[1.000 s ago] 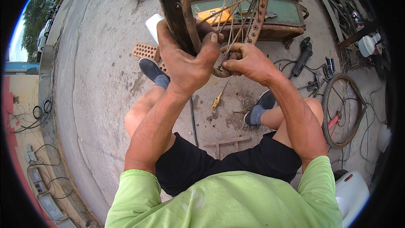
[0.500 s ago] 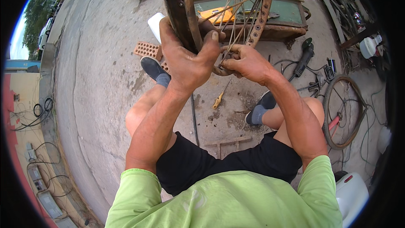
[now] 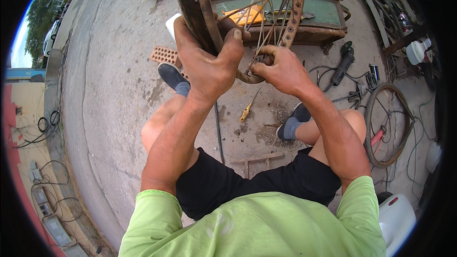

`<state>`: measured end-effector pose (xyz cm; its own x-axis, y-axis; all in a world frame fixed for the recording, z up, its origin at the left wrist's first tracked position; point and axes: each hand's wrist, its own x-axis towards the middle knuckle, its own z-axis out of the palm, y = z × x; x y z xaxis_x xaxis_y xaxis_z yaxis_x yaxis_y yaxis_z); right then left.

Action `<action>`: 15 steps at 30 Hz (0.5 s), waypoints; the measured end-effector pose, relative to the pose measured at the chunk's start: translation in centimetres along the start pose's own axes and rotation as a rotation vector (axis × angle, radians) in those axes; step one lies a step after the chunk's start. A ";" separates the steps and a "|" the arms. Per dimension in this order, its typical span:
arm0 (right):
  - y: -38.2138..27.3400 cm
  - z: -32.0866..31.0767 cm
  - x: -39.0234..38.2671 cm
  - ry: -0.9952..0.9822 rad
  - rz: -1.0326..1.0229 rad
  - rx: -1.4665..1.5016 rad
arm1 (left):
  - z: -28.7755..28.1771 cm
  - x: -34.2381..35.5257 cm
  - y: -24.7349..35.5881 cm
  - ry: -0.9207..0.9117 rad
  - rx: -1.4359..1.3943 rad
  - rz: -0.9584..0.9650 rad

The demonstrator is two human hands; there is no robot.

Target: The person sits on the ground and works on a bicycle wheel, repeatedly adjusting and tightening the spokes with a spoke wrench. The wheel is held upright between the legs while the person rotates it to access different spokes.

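Observation:
In front of me hangs a rusty bicycle wheel (image 3: pixel 295 12) with many thin spokes, a hub at the top and holes along its rim. My left hand (image 3: pixel 207 62) grips the dark tyre and rim (image 3: pixel 193 4), thumb up and fingers wrapped round behind. My right hand (image 3: pixel 281 69) is closed at the lower spokes, thumb and forefinger pinching a spoke (image 3: pixel 258 47) just above the rim's bottom. Its other fingers are partly hidden. Behind the wheel is a green metal box (image 3: pixel 323 7) carrying an orange packet (image 3: pixel 245 14) and pliers.
A perforated brick (image 3: pixel 164 54) lies beside my left shoe. A yellow-handled screwdriver (image 3: pixel 246 113) lies between my feet. An angle grinder (image 3: pixel 342 66), cords and a loose wheel (image 3: pixel 371 152) are on the right. A white container (image 3: pixel 172 26) stands behind my left hand; wires hang along the left wall.
My left hand and the wheel's rim have shifted slightly to the left compared with half a second ago. My right hand stays at the spokes, its fingers a little adjusted.

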<state>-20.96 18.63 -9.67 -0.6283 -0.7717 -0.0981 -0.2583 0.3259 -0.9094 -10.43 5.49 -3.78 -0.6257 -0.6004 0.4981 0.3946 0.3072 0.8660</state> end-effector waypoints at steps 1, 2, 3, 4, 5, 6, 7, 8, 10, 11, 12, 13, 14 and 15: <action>0.1 -0.2 0.0 -0.061 0.058 0.116 | -0.2 0.0 -0.3 -0.012 0.034 0.024; 0.2 -0.6 0.1 -0.121 0.116 0.232 | -0.4 0.0 -0.6 -0.025 0.068 0.048; 0.3 -1.0 0.2 -0.181 0.174 0.348 | -0.5 0.0 -0.7 -0.038 0.102 0.073; 0.6 -1.2 0.6 -0.227 0.165 0.323 | -0.5 -0.1 -0.6 -0.018 0.069 0.048; 0.6 -1.0 0.6 -0.186 0.142 0.224 | -0.3 -0.1 -0.3 -0.001 0.036 0.023; 0.5 -0.8 0.6 -0.144 0.119 0.125 | -0.2 -0.2 -0.1 0.017 0.003 -0.001; 0.3 -0.5 0.6 -0.101 0.096 0.025 | -0.1 -0.2 -0.1 0.015 0.019 -0.005; -0.1 -0.2 0.6 -0.092 0.082 -0.113 | -0.2 -0.2 -0.1 0.015 0.039 -0.006; -1.0 0.3 0.6 -0.072 0.050 -0.390 | -0.5 -0.3 -0.2 0.000 0.072 0.011; -1.2 0.3 0.7 -0.100 0.073 -0.376 | -0.6 -0.4 -0.5 -0.016 0.083 0.029; -1.3 0.4 0.8 -0.129 0.096 -0.361 | -0.8 -0.5 -0.6 -0.031 0.094 0.047; -1.4 0.5 1.0 -0.159 0.118 -0.346 | -0.8 -0.5 -0.6 -0.026 0.076 0.031; -0.8 0.4 1.0 -0.196 0.100 -0.161 | -0.6 -0.4 -0.4 -0.023 0.052 0.015; 0.4 0.2 1.0 -0.233 0.081 0.023 | -0.4 -0.3 -0.3 -0.019 0.028 0.001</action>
<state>-21.51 17.91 -10.26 -0.4596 -0.8496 -0.2590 -0.1953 0.3811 -0.9037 -10.08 5.27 -4.19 -0.6383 -0.5860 0.4992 0.3764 0.3282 0.8664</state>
